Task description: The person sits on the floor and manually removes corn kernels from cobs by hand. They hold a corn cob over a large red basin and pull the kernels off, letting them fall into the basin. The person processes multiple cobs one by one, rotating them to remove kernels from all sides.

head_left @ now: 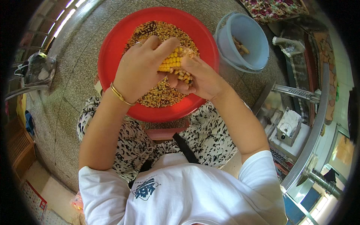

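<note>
A yellow ear of corn (172, 62), partly stripped at its right end, is held between both my hands above a wide red plastic basin (114, 53). My left hand (143, 66), with a ring and a gold-coloured bangle, covers the ear's left part. Around the ear's right end my right hand (197, 73) is closed, with its thumb on top and loose kernels lying on its fingers. Mixed yellow and dark red corn kernels (163, 97) lie spread in the basin under the hands. The ear's underside and left tip are hidden.
A light blue plastic bucket (256, 36) with corn cobs (243, 48) inside stands right of the basin on the speckled floor (81, 64). Further right is a metal-framed table (323, 98). A plastic bag (42, 70) lies at the left. My patterned trousers flank the basin's near edge.
</note>
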A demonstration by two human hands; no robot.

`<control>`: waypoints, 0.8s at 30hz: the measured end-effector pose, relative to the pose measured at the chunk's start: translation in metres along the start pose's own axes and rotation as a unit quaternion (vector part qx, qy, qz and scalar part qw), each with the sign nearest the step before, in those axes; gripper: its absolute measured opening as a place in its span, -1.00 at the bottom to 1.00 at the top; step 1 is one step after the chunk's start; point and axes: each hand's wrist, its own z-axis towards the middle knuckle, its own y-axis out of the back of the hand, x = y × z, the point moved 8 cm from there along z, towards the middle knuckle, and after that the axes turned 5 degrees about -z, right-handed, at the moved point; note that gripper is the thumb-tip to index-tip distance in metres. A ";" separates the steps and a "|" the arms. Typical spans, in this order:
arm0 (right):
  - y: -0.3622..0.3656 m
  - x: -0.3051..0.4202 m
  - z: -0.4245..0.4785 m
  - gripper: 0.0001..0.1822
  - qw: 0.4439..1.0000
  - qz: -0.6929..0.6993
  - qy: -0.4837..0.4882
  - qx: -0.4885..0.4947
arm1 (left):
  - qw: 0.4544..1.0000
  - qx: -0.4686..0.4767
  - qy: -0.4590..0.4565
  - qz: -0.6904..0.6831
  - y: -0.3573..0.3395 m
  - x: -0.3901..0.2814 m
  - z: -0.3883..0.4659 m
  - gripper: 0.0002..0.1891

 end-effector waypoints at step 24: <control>0.023 -0.021 0.009 -0.83 0.997 -0.029 -0.027 -0.061 | 0.999 -0.001 0.043 0.031 -0.012 0.001 -0.006 -0.52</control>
